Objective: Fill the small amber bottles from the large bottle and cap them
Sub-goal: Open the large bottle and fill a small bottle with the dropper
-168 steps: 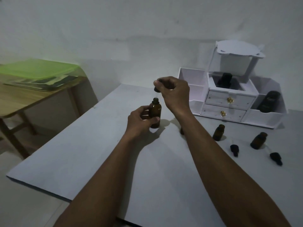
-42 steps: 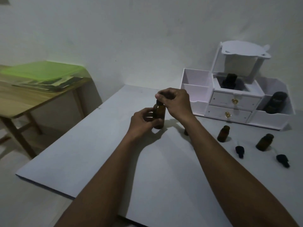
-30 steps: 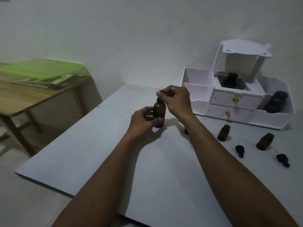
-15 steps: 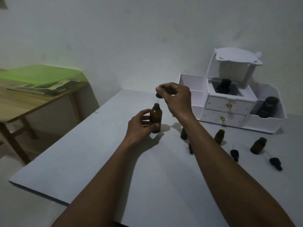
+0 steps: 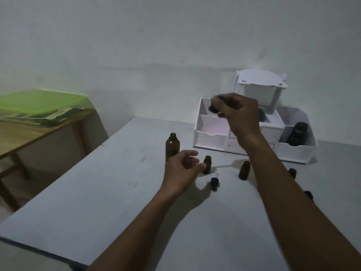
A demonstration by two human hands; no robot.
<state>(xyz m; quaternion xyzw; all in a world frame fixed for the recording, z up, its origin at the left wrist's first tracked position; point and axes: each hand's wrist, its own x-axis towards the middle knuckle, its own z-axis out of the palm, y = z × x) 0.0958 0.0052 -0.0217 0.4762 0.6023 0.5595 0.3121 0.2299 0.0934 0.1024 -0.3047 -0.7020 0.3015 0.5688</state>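
The large amber bottle point(image 5: 172, 147) stands upright and uncapped on the grey table point(image 5: 109, 192). My left hand point(image 5: 182, 169) hovers just right of it with loosely spread fingers, touching neither it nor the small amber bottle point(image 5: 207, 164) beside its fingertips. My right hand point(image 5: 237, 114) is raised above the white organizer and pinches a black cap point(image 5: 213, 108). A second small amber bottle point(image 5: 244, 170) stands farther right. A third point(image 5: 292, 172) is partly hidden behind my right forearm. A black dropper cap point(image 5: 214, 182) lies on the table.
A white drawer organizer point(image 5: 213, 136) sits at the back right, with a dark bottle point(image 5: 297, 136) in its right compartment. Another black cap point(image 5: 308, 194) lies by my right forearm. A wooden side table with a green cover point(image 5: 37, 102) stands to the left.
My left hand has let go of the large bottle and moved right toward a small bottle. My right hand has lifted the cap up and to the right, over the organizer.
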